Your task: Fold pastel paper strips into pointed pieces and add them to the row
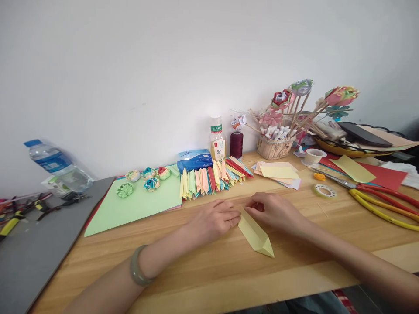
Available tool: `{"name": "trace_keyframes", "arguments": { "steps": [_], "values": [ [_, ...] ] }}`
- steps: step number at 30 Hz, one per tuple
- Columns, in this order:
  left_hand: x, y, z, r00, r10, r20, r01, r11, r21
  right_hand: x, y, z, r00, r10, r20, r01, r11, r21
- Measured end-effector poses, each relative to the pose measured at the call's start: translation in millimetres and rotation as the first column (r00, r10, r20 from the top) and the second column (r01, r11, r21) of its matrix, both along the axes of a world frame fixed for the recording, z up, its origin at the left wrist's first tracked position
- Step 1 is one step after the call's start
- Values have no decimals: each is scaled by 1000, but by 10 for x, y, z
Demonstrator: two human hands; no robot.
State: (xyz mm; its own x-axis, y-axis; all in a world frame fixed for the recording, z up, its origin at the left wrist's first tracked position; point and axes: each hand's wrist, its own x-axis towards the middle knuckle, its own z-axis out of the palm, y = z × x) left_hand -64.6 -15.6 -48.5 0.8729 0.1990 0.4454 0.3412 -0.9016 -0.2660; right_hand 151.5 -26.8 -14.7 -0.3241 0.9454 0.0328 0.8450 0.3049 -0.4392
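A pale yellow sheet of folding paper [253, 234] lies on the wooden table in front of me, creased lengthwise, with its near end folded to a point. My left hand [213, 219] reaches in from the left, fingers closed together on the paper's far left edge. At the same far end, my right hand [272, 210] is closed with thumb and fingertips pinching the paper's corner. The fingers partly cover that far end. A greenish bangle [139, 266] circles the left wrist.
Beyond the hands stands a row of folded coloured papers [212, 179]. Paper flowers [151, 184] sit on a green sheet [131, 214] at left. Flat paper pieces [278, 171], a tape roll [325, 190], scissors [347, 185] and yellow-handled pliers [376, 209] lie right. A bottle [218, 139] stands by the wall.
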Motion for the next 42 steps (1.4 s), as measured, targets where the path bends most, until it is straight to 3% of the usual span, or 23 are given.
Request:
{"name": "trace_keyframes", "arguments": {
  "steps": [5, 12, 18, 23, 29, 33, 42],
  "values": [
    [10, 17, -3, 1000, -14, -21, 14, 1000, 4, -15, -51, 6, 1000, -16, -21, 16, 1000, 8],
    [3, 27, -9, 1000, -3, -18, 3, 1000, 12, 43, -22, -158, 998, 35, -60, -33, 999, 37],
    [82, -11, 0, 999, 36, 28, -35, 999, -22, 54, -82, -176, 994, 106, 1, -105, 984, 141],
    [105, -27, 23, 994, 59, 87, -50, 993, -107, 59, -192, -184, 960, 246, 136, -276, 917, 290],
    [20, 12, 7, 1000, 0, -22, -3, 994, -110, 84, -215, -198, 893, 368, 258, -443, 817, 370],
    [-7, 35, -1, 998, 5, -68, -13, 991, -130, 72, -221, -175, 841, 374, 392, -528, 724, 443],
    [3, 54, 29, 997, -31, -77, 21, 991, -131, 131, -213, -126, 813, 416, 407, -567, 723, 394]
  ]
}}
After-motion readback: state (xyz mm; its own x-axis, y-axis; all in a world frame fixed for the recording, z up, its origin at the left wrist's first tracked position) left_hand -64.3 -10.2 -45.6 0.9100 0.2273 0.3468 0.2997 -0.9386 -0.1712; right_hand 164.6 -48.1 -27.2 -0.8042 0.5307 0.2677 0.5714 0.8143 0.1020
